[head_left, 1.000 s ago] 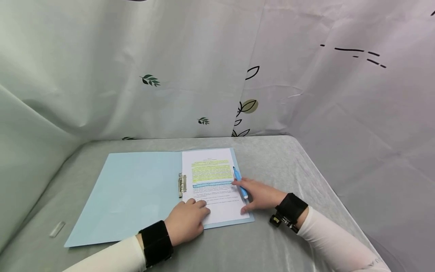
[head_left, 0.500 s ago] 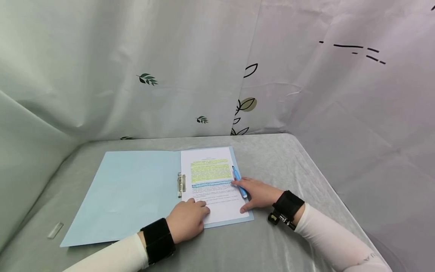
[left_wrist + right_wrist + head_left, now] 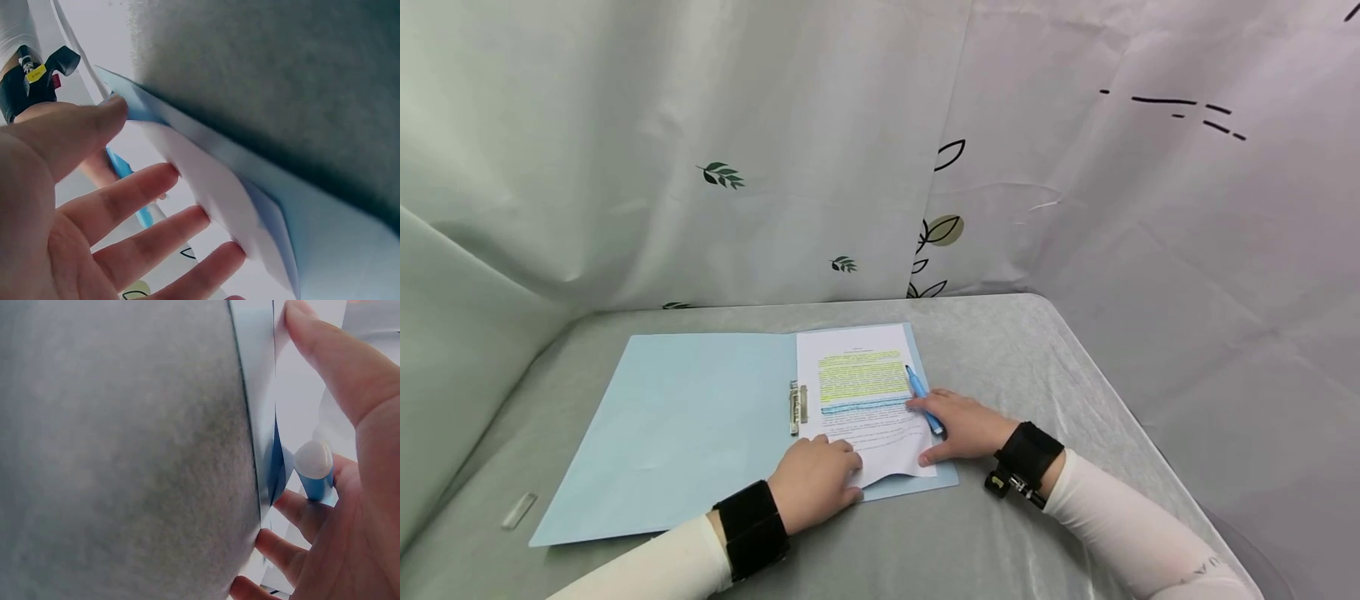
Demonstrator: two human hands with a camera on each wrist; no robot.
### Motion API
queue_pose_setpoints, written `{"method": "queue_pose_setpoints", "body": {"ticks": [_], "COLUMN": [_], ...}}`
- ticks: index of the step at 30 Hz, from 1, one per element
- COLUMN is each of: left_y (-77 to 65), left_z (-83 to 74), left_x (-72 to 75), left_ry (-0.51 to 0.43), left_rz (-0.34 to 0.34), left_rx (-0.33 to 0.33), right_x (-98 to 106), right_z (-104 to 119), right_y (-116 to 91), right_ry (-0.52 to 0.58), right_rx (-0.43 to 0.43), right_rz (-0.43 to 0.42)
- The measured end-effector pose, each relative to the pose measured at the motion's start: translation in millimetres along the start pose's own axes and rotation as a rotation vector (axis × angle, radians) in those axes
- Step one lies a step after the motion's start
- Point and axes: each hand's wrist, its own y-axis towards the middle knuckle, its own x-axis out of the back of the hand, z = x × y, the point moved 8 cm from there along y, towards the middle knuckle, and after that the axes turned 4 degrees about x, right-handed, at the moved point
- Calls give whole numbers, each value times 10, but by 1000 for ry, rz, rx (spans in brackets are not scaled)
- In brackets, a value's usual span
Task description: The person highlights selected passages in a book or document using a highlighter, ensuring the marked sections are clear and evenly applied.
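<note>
Head: we see paper [image 3: 865,421], lower edge buckled, on the three o'clock side of an open blue folder [image 3: 700,408]; left hand [image 3: 816,483] at the paper's seven o'clock, right hand [image 3: 967,427] at its three | Left wrist: fingers spread wide, tips against the paper | Right wrist: fingers hold a blue marker [image 3: 314,470] at three o'clock

Soft light fills the head view evenly, while both wrist views show the tabletop [image 3: 125,450] blurred.
</note>
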Motion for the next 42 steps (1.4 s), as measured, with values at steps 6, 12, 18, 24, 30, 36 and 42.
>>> {"method": "queue_pose_setpoints", "body": {"ticks": [6,12,18,24,30,36,42], "left_y": [12,23,19,14,18,6,-40], "left_z": [-7,21,34,122,144,165,162], "left_x": [15,56,107,90,85,77,86], "left_ry": [10,-69,-98,-126,-145,-175,-203], "left_rz": [-39,-96,-151,-151,-166,-161,-182], "left_rx": [-3,-9,2,67,84,102,66], "right_x": [9,25,137,413,500,513,529], "right_z": [-37,-96,-158,-207,-326,-326,-330], "right_y": [7,-14,-102,-188,-287,-329,-341], "right_ry": [61,165,311,404,440,518,511], "right_rx": [-20,-41,-43,2,-90,-91,-100], "right_rz": [-26,-35,-89,-379,-550,-596,-608]}}
